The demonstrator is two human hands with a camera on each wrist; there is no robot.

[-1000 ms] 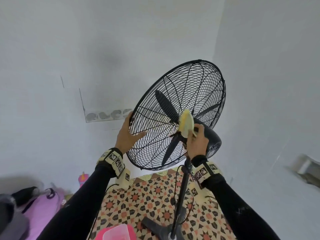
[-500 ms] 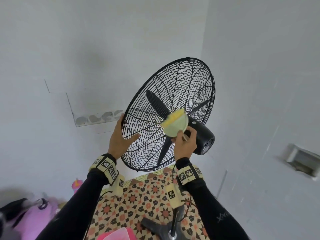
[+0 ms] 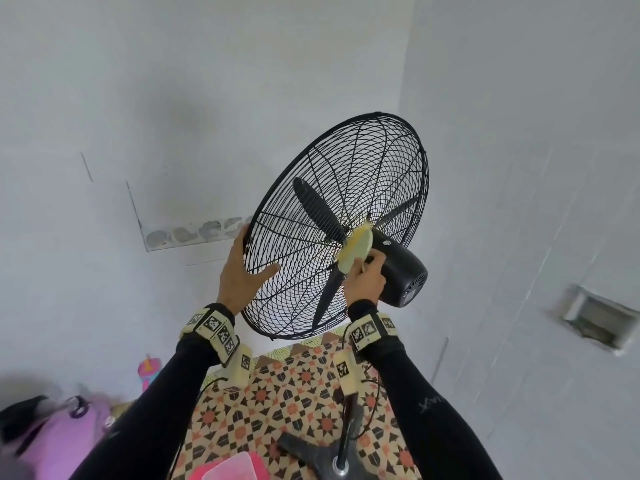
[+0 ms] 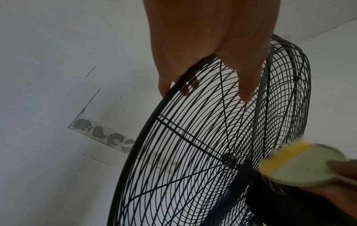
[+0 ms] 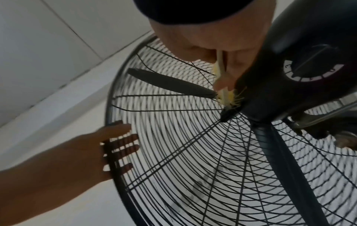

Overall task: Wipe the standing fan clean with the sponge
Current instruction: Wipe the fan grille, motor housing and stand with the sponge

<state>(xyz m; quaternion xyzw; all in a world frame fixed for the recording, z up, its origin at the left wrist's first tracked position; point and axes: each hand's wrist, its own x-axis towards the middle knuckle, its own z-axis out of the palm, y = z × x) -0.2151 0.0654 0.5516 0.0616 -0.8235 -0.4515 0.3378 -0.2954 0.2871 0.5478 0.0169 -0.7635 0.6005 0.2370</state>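
Two hands on the standing fan [image 3: 346,216], which stands on the patterned floor mat [image 3: 277,393] in the corner of white walls, cage tilted up and facing left

Left hand [image 3: 242,275] sits on the left edge of the wire cage [image 4: 193,152]: fingers straight and wrapped over the front of the rim, thumb spread flat across the rear wires. Nothing is pinched, it just braces the cage. Same spot on the rim as 0.5 s and 1.0 s ago

Right hand [image 3: 367,282] pinches the sponge [image 3: 356,249], a pale green pad with a yellow fringed edge, fingers curled round its lower end. The sponge touches the back of the cage right at the hub, wedged between the wires and the front of the black motor housing [image 3: 398,271]. The right wrist view shows its yellow fibres splayed against the housing next to the root of a blade [image 5: 170,82]

Vs 0.5 s ago: sponge is higher and further in, tight to the hub/motor junction rather than held flat-on below it. Vs 1.0 s ago: it was upright in front of the motor, now tipped over against the cage

Near left floor: pink bag [image 3: 59,441] and pink bottle [image 3: 149,370], blurred. Pink-lidded tub [image 3: 232,469] at the near edge, beside the fan base [image 3: 311,452]
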